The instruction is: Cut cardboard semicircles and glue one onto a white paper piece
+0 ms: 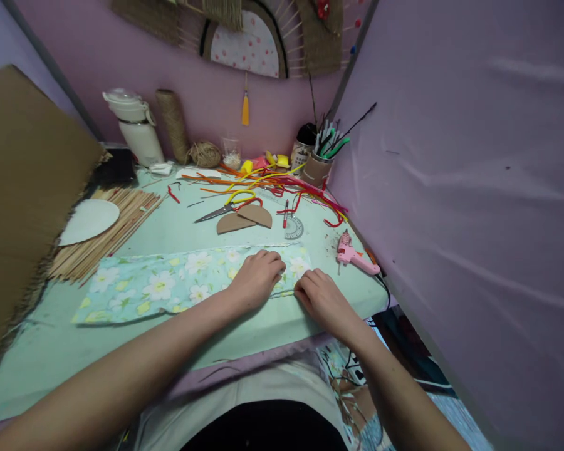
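Note:
A long strip of light green floral fabric (160, 285) with white and yellow flowers lies across the near part of the table. My left hand (259, 275) rests on the strip toward its right end, its fingers bent and pressed together on the fabric. At the lower right corner, my right hand (318, 297) pinches the fabric's edge; its fingertips are partly hidden. Beyond the strip lie two half-round cardboard pieces (255, 217) and scissors with yellow handles (241, 198).
A large cardboard sheet (23, 207) stands at left, beside wooden sticks (117, 232) and a white disc (91, 220). A pink glue gun (355, 254) lies near the right edge. Pipe cleaners (263, 181), a protractor (294, 228), twine (205, 154) and a tool can (318, 168) sit at the back.

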`<state>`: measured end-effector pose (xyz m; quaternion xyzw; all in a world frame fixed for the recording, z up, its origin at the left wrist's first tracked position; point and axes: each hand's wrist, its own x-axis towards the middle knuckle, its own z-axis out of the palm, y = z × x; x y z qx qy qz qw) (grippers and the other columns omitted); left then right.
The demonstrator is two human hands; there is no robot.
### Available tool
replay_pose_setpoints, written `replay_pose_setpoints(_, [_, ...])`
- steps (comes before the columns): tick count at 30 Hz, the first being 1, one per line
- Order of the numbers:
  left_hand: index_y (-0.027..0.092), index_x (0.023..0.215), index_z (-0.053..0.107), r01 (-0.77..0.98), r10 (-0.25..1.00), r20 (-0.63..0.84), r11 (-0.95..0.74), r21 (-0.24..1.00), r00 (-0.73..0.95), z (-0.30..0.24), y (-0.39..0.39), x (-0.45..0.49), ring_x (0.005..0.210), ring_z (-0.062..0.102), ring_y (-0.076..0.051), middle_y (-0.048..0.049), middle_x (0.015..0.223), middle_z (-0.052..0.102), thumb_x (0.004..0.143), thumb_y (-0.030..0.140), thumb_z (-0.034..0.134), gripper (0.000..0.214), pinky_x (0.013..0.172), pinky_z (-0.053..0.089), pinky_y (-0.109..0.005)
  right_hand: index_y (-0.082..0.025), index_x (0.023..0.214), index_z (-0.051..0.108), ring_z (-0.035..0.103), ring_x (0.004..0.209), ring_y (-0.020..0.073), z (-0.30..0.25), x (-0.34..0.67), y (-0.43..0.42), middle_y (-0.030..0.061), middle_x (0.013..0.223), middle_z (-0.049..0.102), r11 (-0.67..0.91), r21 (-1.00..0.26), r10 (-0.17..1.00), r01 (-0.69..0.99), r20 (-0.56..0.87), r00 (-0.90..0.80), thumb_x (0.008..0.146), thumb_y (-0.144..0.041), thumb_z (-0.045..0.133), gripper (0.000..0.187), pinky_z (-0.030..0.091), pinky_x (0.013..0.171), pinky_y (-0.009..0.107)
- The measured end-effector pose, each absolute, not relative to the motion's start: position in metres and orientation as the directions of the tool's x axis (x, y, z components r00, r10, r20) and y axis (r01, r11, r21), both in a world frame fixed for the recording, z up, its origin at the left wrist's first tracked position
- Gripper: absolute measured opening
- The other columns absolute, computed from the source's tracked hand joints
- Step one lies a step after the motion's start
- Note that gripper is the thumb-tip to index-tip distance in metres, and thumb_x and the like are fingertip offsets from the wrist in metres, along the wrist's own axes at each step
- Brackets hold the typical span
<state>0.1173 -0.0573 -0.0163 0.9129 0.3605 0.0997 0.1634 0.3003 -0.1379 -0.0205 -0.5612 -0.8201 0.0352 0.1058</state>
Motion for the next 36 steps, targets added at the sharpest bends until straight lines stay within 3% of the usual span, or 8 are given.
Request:
replay_pose_setpoints(9, [0.021,0.104,0.063,0.621,0.708,0.099,-0.67,0.406,0.699,-0.024,-0.056,0.116,0.113,0.051,-0.026,-0.0092,0.117,0.06,0.093,0.024,0.051,0.017,0.092,0.04,-0.043,-0.019,0.083,0.059,0.056,0.083,0.0204,-0.003,0.31,-0.141,0.0048,0.088,0.064,0.334,-0.282,0.941,0.9,0.048,-0.334,0.092,-0.01,0.056,0.013,0.041,0.073,0.032])
replay_pose_setpoints(13, [0.022,0.111,0.06,0.6,0.683,0.111,-0.698,0.392,0.722,-0.03,-0.056,0.111,0.121,0.047,-0.027,-0.0101,0.126,0.056,0.095,0.028,0.05,0.02,0.1,0.036,-0.047,-0.019,0.096,0.06,0.059,0.085,0.0217,0.0,0.324,-0.137,0.0066,0.09,0.066,0.275,-0.392,0.961,0.878,0.142,-0.237,0.093,-0.013,0.054,0.009,0.043,0.075,0.034])
replay_pose_setpoints(17, [0.023,0.112,0.059,0.61,0.687,0.09,-0.691,0.388,0.721,-0.026,-0.057,0.11,0.123,0.047,-0.027,-0.0097,0.129,0.056,0.094,0.028,0.05,0.02,0.101,0.035,-0.048,-0.019,0.093,0.059,0.061,0.085,0.023,0.001,0.335,-0.131,0.0084,0.092,0.066,0.259,-0.462,0.955,0.848,0.252,-0.154,0.094,-0.016,0.05,0.01,0.045,0.075,0.035])
replay_pose_setpoints(24, [0.02,0.102,0.065,0.63,0.687,0.047,-0.688,0.361,0.725,-0.012,-0.046,0.121,0.111,0.053,-0.03,-0.0098,0.111,0.061,0.09,0.029,0.055,0.018,0.092,0.042,-0.045,-0.019,0.09,0.061,0.061,0.084,0.0196,0.027,0.302,-0.086,0.0054,0.087,0.066,0.38,-0.521,0.912,0.764,0.347,-0.218,0.093,-0.02,0.055,0.007,0.045,0.077,0.031])
replay_pose_setpoints(28, [0.019,0.1,0.067,0.682,0.745,0.08,-0.643,0.348,0.662,-0.021,-0.043,0.128,0.108,0.054,-0.03,-0.0111,0.111,0.062,0.087,0.027,0.057,0.019,0.088,0.044,-0.042,-0.017,0.095,0.064,0.062,0.09,0.0186,0.044,0.252,-0.016,0.0071,0.095,0.068,0.519,-0.372,0.85,0.769,0.319,-0.419,0.093,-0.018,0.053,0.011,0.045,0.08,0.028])
replay_pose_setpoints(31, [0.019,0.101,0.067,0.679,0.755,0.112,-0.636,0.367,0.647,-0.028,-0.045,0.128,0.109,0.053,-0.028,-0.0102,0.113,0.061,0.088,0.027,0.057,0.018,0.09,0.043,-0.041,-0.015,0.106,0.065,0.062,0.104,0.0221,0.048,0.219,0.05,0.0119,0.11,0.068,0.545,-0.045,0.834,0.837,0.126,-0.537,0.093,-0.012,0.048,0.022,0.045,0.085,0.029])
replay_pose_setpoints(33, [0.02,0.102,0.066,0.669,0.75,0.127,-0.642,0.374,0.649,-0.029,-0.047,0.125,0.109,0.052,-0.027,-0.0097,0.113,0.061,0.089,0.029,0.056,0.018,0.091,0.042,-0.041,-0.01,0.11,0.065,0.061,0.109,0.0274,0.045,0.205,0.089,0.0181,0.117,0.066,0.546,0.024,0.833,0.837,0.086,-0.546,0.089,-0.006,0.049,0.027,0.045,0.087,0.033])
replay_pose_setpoints(36, [0.02,0.103,0.065,0.669,0.748,0.128,-0.645,0.37,0.651,-0.029,-0.048,0.123,0.109,0.051,-0.026,-0.0091,0.111,0.06,0.091,0.031,0.056,0.019,0.09,0.042,-0.04,-0.009,0.101,0.068,0.066,0.098,0.0294,0.035,0.196,0.128,0.0199,0.106,0.07,0.583,0.09,0.812,0.808,-0.038,-0.582,0.082,-0.004,0.057,0.023,0.047,0.081,0.033])
